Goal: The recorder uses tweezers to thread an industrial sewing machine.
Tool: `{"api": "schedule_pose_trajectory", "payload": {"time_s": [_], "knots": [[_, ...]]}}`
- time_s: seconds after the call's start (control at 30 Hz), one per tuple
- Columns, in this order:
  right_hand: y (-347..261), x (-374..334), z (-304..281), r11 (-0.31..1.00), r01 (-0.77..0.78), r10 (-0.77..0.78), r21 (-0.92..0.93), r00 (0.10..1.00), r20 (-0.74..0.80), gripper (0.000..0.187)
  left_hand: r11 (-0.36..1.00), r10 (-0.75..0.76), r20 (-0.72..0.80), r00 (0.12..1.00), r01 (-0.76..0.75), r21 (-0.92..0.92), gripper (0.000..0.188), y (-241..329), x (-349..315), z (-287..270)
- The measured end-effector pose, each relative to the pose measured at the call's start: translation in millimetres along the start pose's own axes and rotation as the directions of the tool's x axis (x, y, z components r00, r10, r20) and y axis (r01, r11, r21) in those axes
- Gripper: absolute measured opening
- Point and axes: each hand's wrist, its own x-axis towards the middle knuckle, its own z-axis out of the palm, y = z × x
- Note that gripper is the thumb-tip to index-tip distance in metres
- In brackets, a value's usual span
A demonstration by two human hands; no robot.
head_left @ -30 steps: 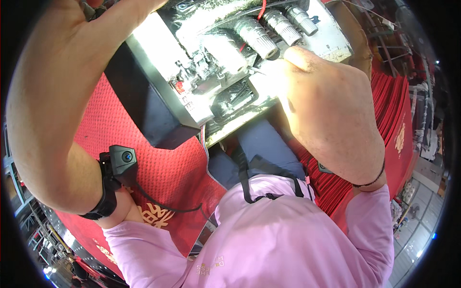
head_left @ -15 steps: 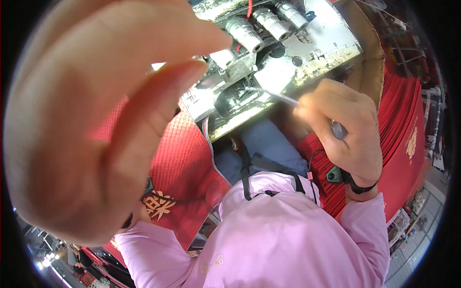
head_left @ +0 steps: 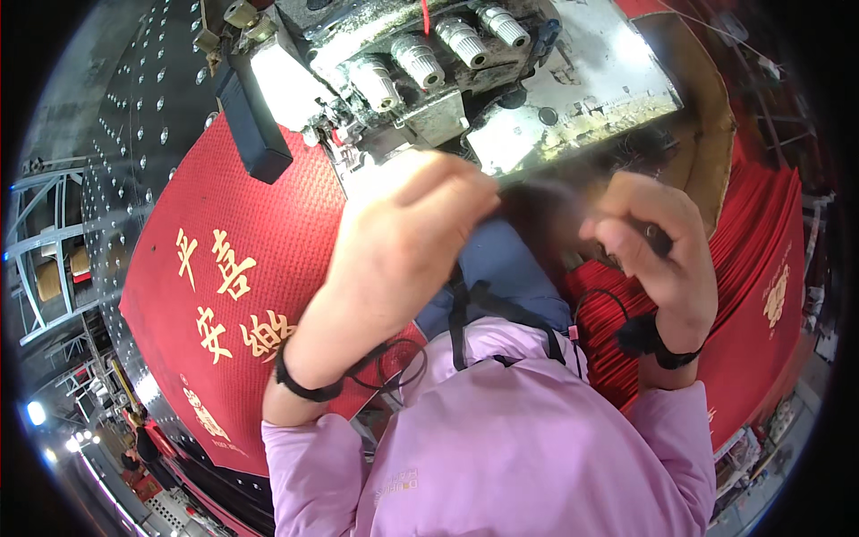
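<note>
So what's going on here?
A person in a pink top is working at an overlock sewing machine. Their left hand is in front of its needle area; contact is unclear. The right hand is curled off to the right, anything in it too blurred to name. Red gold-lettered fabric lies left, more red fabric right.

Over the cloth (head_left: 228,313), lying along the right side of the desk (head_left: 134,161), a hand could pass low, up to the box (head_left: 255,121) blocking the far edge. The left hand (head_left: 416,210) bars the near left of the machine (head_left: 429,121). Between it and the right hand (head_left: 653,233), a gap, partly blurred, leads to the near edge of the plate (head_left: 582,94). Beyond stand knobs (head_left: 418,61); the carton (head_left: 716,125) and stack (head_left: 769,224) hem in the right
</note>
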Motion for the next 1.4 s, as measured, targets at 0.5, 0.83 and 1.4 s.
{"api": "schedule_pose_trajectory", "payload": {"time_s": [0.5,0.83,1.4], "knots": [[27,44,52,0.895,-0.156,0.124,0.417,0.987,0.101,0.009,0.989,0.143,0.452,0.88,-0.146,-0.029,0.024,14,-42,48],[49,51,78,0.981,0.178,-0.163,0.071,0.969,-0.184,0.018,0.951,0.134,0.546,0.827,0.046,-0.304,0.022,25,-36,14],[34,62,106,0.882,0.465,-0.4,0.075,0.824,-0.401,0.013,0.97,0.118,-0.283,0.952,-0.049,0.239,0.032,-9,2,-16]]}}
